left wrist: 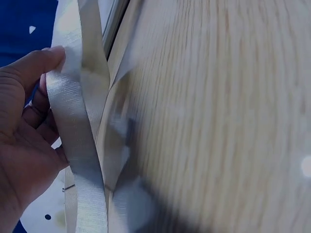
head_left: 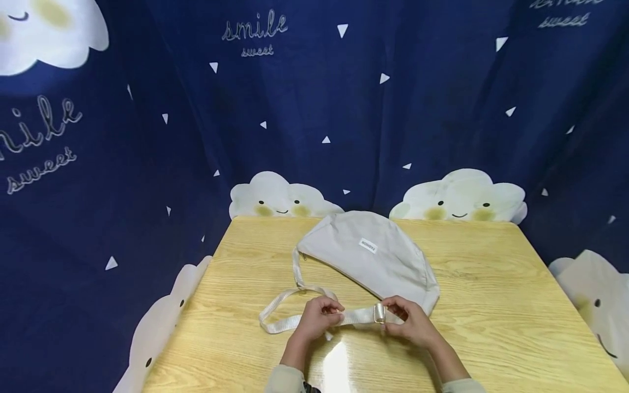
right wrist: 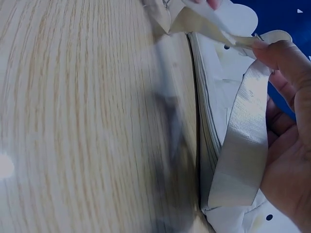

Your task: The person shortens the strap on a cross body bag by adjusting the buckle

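A cream half-moon bag [head_left: 344, 245] lies on the table, its white label facing up and its zipper edge toward me. Its strap [head_left: 357, 316] stretches between my two hands in front of it. My left hand [head_left: 317, 316] pinches the strap between thumb and fingers, as the strap [left wrist: 73, 97] in the left wrist view also shows. My right hand [head_left: 410, 323] holds the strap right beside a metal slide buckle [head_left: 379, 313]. In the right wrist view, the strap [right wrist: 243, 136] hangs down from the right thumb and fingers [right wrist: 279, 56] toward the bag.
A loop of the strap [head_left: 275, 316] lies on the wooden table [head_left: 236, 262] left of my left hand. Dark blue cloth [head_left: 304, 93] with clouds and triangles hangs behind the table and along both sides.
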The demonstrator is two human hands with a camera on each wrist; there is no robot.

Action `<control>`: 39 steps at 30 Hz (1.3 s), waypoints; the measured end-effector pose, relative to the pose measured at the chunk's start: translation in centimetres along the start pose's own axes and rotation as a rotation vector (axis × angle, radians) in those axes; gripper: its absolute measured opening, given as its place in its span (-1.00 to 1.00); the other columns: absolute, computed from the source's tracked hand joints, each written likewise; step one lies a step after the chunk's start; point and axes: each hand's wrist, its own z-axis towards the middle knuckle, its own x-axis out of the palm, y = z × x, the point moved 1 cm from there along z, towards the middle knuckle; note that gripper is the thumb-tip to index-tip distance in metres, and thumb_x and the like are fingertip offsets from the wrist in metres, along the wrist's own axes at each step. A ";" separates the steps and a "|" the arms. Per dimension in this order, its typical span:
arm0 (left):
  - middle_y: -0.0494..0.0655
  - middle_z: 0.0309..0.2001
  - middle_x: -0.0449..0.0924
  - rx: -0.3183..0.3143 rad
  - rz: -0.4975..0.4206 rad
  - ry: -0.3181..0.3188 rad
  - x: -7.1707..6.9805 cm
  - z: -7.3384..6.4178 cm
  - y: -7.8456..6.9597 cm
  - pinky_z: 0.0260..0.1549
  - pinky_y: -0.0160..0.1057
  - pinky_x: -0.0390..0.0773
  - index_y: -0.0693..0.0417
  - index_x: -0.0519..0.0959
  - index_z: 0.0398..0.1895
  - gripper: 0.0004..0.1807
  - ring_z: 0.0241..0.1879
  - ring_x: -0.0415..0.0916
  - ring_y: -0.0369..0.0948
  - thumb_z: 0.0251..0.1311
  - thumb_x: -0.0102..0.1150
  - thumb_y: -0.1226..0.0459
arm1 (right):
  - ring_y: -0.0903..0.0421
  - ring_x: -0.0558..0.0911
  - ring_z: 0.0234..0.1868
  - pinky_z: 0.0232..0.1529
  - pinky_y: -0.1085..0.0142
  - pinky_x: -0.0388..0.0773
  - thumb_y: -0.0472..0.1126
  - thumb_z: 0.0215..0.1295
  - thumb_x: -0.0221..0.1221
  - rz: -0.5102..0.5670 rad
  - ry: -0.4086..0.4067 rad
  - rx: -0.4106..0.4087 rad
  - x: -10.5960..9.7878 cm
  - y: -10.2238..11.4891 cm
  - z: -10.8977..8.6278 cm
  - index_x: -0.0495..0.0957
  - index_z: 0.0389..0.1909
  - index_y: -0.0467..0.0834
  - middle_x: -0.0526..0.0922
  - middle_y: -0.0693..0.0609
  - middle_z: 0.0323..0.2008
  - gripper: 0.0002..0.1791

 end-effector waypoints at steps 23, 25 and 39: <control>-0.20 -0.28 0.64 0.038 0.088 0.007 0.6 1.3 1.3 -0.25 -0.29 0.51 0.09 0.69 -0.30 -0.88 -0.22 0.52 -0.24 0.07 0.29 0.38 | 0.19 0.48 -0.51 -0.47 0.35 0.44 -0.47 -0.21 0.40 0.016 -0.040 0.064 -0.2 -3.5 0.1 0.52 -0.19 -0.21 0.52 -0.07 -0.52 -0.54; -0.18 -0.27 0.64 0.036 0.094 -0.005 0.2 1.3 1.3 -0.22 -0.27 0.50 0.10 0.69 -0.30 -0.88 -0.20 0.51 -0.23 0.07 0.29 0.38 | 0.21 0.47 -0.53 -0.51 0.35 0.45 -0.42 -0.20 0.42 0.018 -0.039 0.071 -0.4 -3.9 0.1 0.52 -0.18 -0.19 0.49 -0.01 -0.53 -0.53; -0.01 -0.26 0.61 -0.001 0.067 -0.027 -0.5 0.9 1.1 -0.28 -0.26 0.51 0.25 0.63 -0.23 -0.79 -0.24 0.52 -0.11 0.02 0.32 0.38 | 0.23 0.44 -0.54 -0.54 0.35 0.45 -0.26 -0.13 0.45 -0.126 0.023 0.102 -0.9 -4.1 0.0 0.54 -0.16 -0.11 0.47 0.07 -0.54 -0.55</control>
